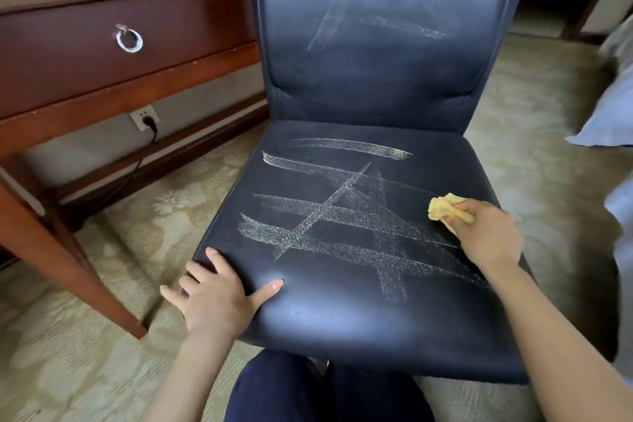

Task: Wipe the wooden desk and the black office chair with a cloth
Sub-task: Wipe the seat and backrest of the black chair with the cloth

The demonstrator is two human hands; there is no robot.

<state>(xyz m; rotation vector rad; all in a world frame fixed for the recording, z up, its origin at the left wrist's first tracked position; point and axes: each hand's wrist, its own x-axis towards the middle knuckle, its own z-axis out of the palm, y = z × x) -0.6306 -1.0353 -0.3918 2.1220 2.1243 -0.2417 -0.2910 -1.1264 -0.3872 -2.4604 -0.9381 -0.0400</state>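
Two bare forearms reach into view from the lower edge, with no sleeves showing on either one; both are uncovered from the frame edge down to the wrist. The left hand [219, 298] and the right hand [486, 233] are bare too, with no glove, ring, watch or band visible on them. The fingers [219, 262] have short, plain nails without polish. Between the forearms, at the bottom middle, the person's legs [308, 390] are covered by dark navy trousers of plain, unpatterned cloth, slightly blurred at this close range.
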